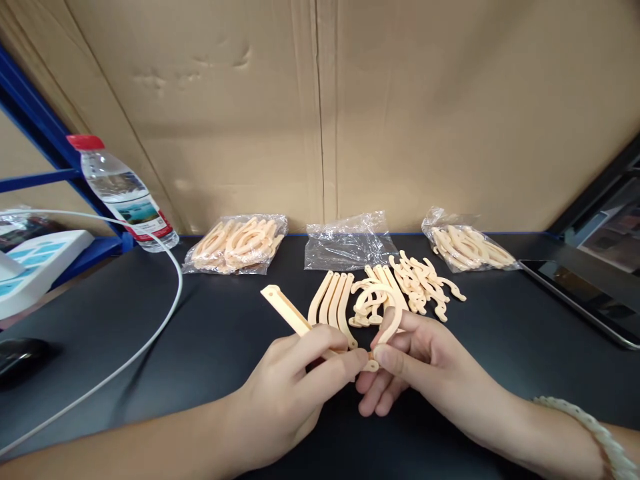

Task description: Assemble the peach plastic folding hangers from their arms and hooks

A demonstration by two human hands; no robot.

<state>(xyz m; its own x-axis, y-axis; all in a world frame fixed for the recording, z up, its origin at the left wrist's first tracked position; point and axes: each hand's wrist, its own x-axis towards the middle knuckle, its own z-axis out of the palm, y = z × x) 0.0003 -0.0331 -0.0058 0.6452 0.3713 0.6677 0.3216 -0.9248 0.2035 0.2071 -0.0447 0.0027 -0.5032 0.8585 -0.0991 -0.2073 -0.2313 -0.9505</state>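
My left hand [305, 383] is closed around a long cream plastic hanger arm [286, 310], whose far end sticks out to the upper left. Pinched in my right hand [425, 360] is a curved cream hanger hook [399, 313]. Its foot meets the arm's near end between my fingertips; whether the two are joined I cannot tell. Just beyond my hands lie several curved arms [330, 300] in a row. To their right are loose hooks [369, 308], more straight-looking arms [385, 275] and a pile of short S-shaped pieces [425, 283].
Along the back of the black table [200, 373] lie a filled bag [240, 243], a clear plastic bag [350, 243] and another filled bag [470, 247]. A water bottle [125, 193], white cable [173, 313] and black mouse [25, 357] are left; a phone-like device [583, 300] is right.
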